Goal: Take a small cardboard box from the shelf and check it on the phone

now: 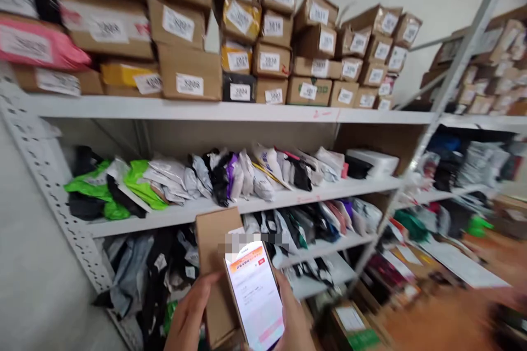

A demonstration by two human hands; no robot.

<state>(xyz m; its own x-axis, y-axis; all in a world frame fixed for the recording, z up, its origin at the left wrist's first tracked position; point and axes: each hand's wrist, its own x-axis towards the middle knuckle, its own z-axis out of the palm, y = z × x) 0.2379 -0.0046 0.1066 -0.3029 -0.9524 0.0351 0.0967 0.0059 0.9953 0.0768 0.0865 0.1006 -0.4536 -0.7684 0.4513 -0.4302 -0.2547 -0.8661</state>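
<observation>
The head camera looks at the low middle of the frame, where the left hand (187, 315) grips a small brown cardboard box (212, 241) by its side, thumb lying across the front. Just beside it, the right hand (296, 321) is closed around a slim smartphone with a lit white screen (255, 296), which overlaps the box's front. Behind both stands a white metal shelving rack (247, 111). Its top board carries stacked labelled brown cartons (189, 71), and the board below holds soft green, grey and black mailer bags (140, 186).

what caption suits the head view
Left hand holding a cardboard box, right hand a phone, before parcel shelves.
</observation>
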